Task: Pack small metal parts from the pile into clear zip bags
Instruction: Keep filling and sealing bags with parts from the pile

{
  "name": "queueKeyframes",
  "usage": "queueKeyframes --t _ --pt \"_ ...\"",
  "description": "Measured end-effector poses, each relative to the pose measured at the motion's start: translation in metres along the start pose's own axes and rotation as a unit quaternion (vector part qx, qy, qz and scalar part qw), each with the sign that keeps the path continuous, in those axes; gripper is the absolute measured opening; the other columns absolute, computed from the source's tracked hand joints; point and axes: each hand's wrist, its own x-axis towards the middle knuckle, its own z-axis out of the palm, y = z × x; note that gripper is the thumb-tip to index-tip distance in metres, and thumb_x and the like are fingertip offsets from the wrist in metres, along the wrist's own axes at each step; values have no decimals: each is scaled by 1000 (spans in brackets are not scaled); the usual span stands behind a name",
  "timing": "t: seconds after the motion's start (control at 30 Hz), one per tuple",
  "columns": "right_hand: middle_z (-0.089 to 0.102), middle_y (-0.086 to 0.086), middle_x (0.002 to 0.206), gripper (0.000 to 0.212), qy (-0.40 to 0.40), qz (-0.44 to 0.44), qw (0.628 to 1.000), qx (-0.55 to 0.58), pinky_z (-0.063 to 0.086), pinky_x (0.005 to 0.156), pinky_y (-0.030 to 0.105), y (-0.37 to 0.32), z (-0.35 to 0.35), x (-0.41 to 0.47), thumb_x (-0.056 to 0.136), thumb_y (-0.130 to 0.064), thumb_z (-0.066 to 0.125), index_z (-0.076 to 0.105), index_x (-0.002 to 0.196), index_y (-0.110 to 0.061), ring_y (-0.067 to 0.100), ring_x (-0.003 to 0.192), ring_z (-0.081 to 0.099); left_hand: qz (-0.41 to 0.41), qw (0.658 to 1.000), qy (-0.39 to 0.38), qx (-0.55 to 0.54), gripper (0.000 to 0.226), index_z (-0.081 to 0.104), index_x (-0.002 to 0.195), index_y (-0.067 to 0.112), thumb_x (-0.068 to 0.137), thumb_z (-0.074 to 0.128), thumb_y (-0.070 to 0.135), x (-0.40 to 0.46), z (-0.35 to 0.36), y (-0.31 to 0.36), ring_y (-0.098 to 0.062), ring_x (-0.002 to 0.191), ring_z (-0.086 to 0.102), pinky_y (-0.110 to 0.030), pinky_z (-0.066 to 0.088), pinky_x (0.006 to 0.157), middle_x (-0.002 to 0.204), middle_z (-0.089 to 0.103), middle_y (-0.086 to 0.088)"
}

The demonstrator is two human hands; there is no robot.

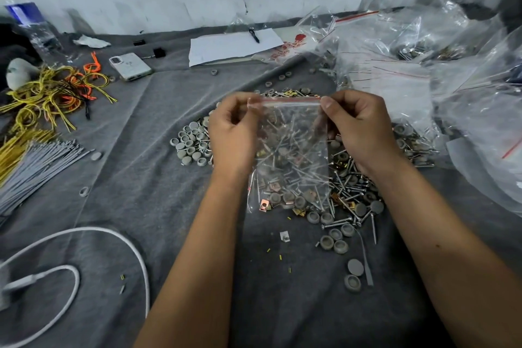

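Note:
A clear zip bag [291, 150] with a red strip along its top hangs between my hands above the pile. Screws, grey caps and small brass clips lie in its lower part. My left hand [233, 133] pinches the bag's top left corner. My right hand [358, 127] pinches the top right corner, thumb on the zip strip. Under and to the right of the bag spreads the pile of metal parts [350, 192]: screws, brass clips and grey caps on the grey cloth. A separate cluster of grey caps [192, 144] lies left of my left hand.
Heaps of clear bags [423, 65] fill the right side. Yellow and orange cords [53, 93], grey cable ties [39, 164], a phone [131, 66], a water bottle [34, 28], a paper sheet with a pen [234, 44] and a white cable [84, 248] lie around on the cloth.

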Motion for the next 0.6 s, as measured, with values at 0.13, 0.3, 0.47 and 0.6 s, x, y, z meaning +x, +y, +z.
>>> queueKeyframes --t 0.13,0.3,0.47,0.6 --pt "72 -8 73 12 -34 -68 988 -133 52 54 20 -2 1 -3 100 -17 67 73 90 -19 3 62 65 228 909 -2 350 29 72 114 22 97 64 43 4 -3 -2 -19 117 54 -30 39 93 116 67 5" --pt "71 -5 85 10 -74 -133 968 -199 55 71 25 -5 8 -7 99 -15 68 76 100 -10 10 79 69 282 882 -122 357 18 79 98 17 95 73 34 3 3 -10 -22 102 53 -34 43 84 99 71 6" --pt "73 -1 93 13 -71 -149 964 -208 56 77 29 -8 9 -9 99 -12 67 75 107 -8 12 87 69 267 899 -123 323 14 74 87 18 96 74 30 8 2 -17 -20 85 59 -39 44 80 85 69 9" --pt "75 3 95 14 -57 -173 960 -213 59 80 35 -11 8 -9 95 -11 72 77 106 -5 16 88 71 278 905 -126 297 12 73 88 15 95 74 25 6 5 -15 -16 83 63 -40 49 79 84 69 8"
